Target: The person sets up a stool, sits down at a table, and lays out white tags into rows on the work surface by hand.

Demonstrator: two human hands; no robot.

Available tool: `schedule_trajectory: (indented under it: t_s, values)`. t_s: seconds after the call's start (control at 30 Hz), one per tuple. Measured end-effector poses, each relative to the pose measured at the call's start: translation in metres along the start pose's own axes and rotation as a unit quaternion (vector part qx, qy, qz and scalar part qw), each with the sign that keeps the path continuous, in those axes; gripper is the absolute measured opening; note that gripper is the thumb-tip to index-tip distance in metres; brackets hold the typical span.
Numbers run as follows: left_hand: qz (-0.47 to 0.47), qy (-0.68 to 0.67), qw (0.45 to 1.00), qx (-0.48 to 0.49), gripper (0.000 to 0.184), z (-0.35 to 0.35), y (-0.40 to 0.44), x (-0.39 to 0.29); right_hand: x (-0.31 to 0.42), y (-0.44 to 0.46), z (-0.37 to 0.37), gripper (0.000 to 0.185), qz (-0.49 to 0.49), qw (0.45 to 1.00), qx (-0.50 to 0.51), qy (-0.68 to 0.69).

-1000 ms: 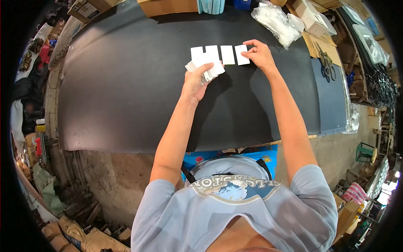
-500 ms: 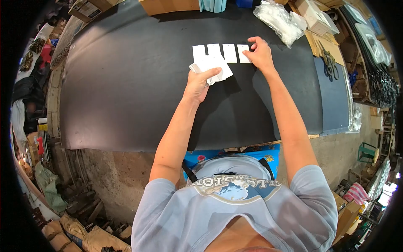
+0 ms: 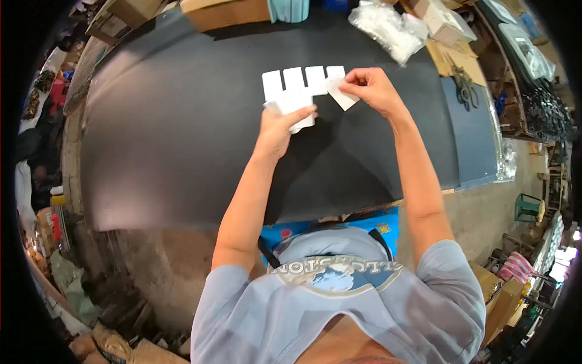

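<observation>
My left hand (image 3: 277,128) holds a fanned stack of white cards (image 3: 297,102), thumb on top. Between the thumb and fingers of my right hand (image 3: 370,91) is a single white card (image 3: 343,94), tilted. Beyond my hands, several white cards lie in a row on the black table mat (image 3: 163,127): the leftmost card (image 3: 272,85), a second card (image 3: 293,79), a third card (image 3: 315,79) and the rightmost card (image 3: 335,71). The held card overlaps the lower part of the rightmost one in view, and the stack hides the lower edges of those at the left.
A cardboard box (image 3: 227,15) and a light blue container (image 3: 289,10) stand at the far edge. Clear plastic bags (image 3: 391,33) lie at the far right, near a white box (image 3: 441,24) and dark scissors (image 3: 464,91).
My right hand has gone from the rightmost laid card to holding another card above it. My left hand still holds the stack. The whole view has shifted slightly.
</observation>
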State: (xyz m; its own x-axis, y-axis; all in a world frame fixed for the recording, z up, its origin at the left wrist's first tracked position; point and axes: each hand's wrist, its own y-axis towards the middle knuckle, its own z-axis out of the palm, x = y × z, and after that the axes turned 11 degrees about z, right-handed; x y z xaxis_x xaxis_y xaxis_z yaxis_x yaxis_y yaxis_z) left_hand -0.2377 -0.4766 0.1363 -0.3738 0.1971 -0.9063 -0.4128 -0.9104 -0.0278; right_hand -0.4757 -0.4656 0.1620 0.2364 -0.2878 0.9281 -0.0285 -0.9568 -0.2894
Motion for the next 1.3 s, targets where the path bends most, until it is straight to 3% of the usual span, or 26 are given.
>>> schedule_trajectory:
  t_s: [0.13, 0.33, 0.4, 0.53, 1.3]
  values:
    - [0.012, -0.071, 0.996, -0.056, 0.036, -0.01, 0.003, 0.008, -0.025, 0.017, -0.043, 0.029, 0.013, 0.99, -0.127, 0.06]
    - [-0.009, -0.182, 0.981, -0.065, 0.043, -0.005, 0.007, -0.003, -0.048, 0.045, -0.065, 0.038, -0.012, 0.99, -0.125, 0.059]
    - [-0.005, -0.136, 0.988, -0.067, 0.045, -0.007, 0.003, -0.007, -0.052, 0.052, -0.064, 0.036, 0.019, 0.993, -0.113, -0.01]
    - [0.023, -0.138, 0.989, -0.043, 0.047, -0.009, 0.004, -0.009, -0.051, 0.053, -0.054, 0.037, -0.029, 0.963, -0.21, -0.167]
    - [-0.002, -0.131, 0.989, -0.074, 0.047, -0.011, 0.005, 0.001, -0.039, 0.042, -0.05, 0.037, -0.006, 0.969, -0.193, -0.155]
